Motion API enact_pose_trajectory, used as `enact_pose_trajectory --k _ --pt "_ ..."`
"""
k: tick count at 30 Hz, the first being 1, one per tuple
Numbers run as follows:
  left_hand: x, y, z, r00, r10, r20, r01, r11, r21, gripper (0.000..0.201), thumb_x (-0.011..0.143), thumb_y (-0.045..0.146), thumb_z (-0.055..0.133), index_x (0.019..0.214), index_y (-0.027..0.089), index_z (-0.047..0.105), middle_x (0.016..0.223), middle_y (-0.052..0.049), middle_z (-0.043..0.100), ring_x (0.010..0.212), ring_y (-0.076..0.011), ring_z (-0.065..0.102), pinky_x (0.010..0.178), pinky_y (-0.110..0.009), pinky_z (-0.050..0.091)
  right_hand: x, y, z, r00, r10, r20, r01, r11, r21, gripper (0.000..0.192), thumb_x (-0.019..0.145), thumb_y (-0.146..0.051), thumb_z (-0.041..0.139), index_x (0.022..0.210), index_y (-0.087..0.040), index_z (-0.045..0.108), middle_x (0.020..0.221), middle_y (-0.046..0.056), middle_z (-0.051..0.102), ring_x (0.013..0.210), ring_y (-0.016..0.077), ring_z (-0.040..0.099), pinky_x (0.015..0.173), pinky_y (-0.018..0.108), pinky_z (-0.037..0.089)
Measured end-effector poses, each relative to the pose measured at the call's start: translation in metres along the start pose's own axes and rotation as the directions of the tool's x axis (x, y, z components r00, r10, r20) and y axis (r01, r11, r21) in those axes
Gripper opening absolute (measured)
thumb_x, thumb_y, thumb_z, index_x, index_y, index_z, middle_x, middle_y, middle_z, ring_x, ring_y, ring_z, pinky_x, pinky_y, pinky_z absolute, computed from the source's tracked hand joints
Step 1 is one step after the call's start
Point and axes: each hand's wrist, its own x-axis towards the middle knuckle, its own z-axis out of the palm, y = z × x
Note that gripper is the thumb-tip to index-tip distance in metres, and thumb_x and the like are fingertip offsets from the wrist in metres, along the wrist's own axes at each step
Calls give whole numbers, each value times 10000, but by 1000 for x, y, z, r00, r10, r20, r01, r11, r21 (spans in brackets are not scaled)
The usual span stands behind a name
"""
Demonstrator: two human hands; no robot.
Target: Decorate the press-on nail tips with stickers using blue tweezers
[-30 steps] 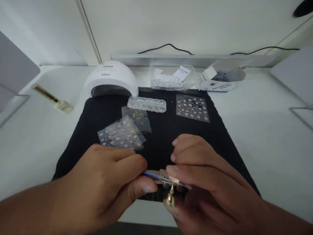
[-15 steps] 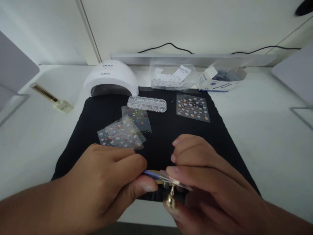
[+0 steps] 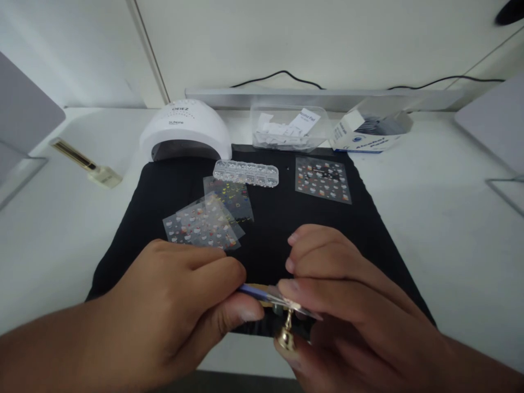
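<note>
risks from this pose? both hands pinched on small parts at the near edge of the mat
1. The left hand holds a thin blue-handled tool tip-first against the piece pinched by the right hand; a slip could jab a finger.
2. The gold stand hangs past the near edge of the black mat; if dropped, it may fall off the table.
3. The loose sticker sheets lie just beyond the left knuckles and could be brushed aside.

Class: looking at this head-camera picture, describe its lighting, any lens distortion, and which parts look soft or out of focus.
Head view: even, soft light, faint shadows on the white table; wide-angle bending curves the table edges; the near left hand and right hand look slightly soft, as does the small gold-footed holder; the white domed nail lamp reads clearer.
</note>
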Motion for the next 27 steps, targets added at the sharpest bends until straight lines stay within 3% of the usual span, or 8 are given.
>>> enact_pose_trajectory --k 27 --pt "-2 0 0 1000 16 -6 -16 1000 -1 295 1083 326 441 852 178 550 665 44 521 526 -100 469 478 -280 271 2 0 4 999 35 -26 -34 999 27 298 719 -92 736 988 -170 635 742 22 692 647 174 674 710 406 641"
